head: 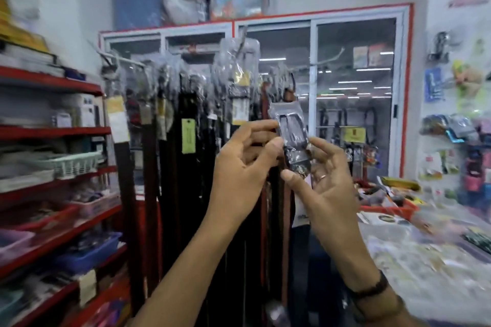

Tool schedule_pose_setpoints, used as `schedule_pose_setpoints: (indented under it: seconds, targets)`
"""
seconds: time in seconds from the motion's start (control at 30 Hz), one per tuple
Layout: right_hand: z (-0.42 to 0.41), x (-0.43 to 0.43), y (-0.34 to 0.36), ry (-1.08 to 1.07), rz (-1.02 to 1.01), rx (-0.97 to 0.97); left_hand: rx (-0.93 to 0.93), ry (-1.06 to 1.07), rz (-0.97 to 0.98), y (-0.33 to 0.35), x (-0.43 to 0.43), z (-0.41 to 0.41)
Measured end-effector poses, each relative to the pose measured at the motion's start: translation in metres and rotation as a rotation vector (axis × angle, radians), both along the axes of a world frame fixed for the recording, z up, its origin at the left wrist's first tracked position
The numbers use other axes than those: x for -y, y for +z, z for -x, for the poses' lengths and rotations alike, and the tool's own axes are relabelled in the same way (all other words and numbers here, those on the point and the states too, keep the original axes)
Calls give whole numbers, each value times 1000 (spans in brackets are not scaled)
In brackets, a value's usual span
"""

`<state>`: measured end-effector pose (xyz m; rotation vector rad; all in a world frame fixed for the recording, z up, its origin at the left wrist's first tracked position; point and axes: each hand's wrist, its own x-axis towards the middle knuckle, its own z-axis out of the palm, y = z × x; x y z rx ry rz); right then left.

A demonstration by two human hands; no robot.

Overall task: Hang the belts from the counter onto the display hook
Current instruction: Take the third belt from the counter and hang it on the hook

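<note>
Right hand (322,183) and left hand (247,159) both pinch a plastic-wrapped dark-buckled belt (292,135).

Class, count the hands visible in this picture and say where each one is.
2. The left hand pinches the left edge of the wrapped belt buckle; the right hand holds it from the right and below. None seem hidden.

bare forearms, no sleeves, right hand (322,180) w/ ring on finger, dark braided bracelet (372,288) at right wrist

No text is legible; the hanging tags and labels are blurred
</note>
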<state>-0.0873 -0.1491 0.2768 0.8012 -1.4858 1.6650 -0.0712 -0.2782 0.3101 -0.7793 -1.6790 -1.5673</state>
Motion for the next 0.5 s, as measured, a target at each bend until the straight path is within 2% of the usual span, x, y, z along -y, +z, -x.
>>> schedule_pose_setpoints:
  seconds: [0.23,0.5]
  targets:
    - [4,40,51,-6,44,-160,-178,71,-64,50,17,10]
    - [19,59,94,-100,48,-232,-252,149,-144,90,25,24]
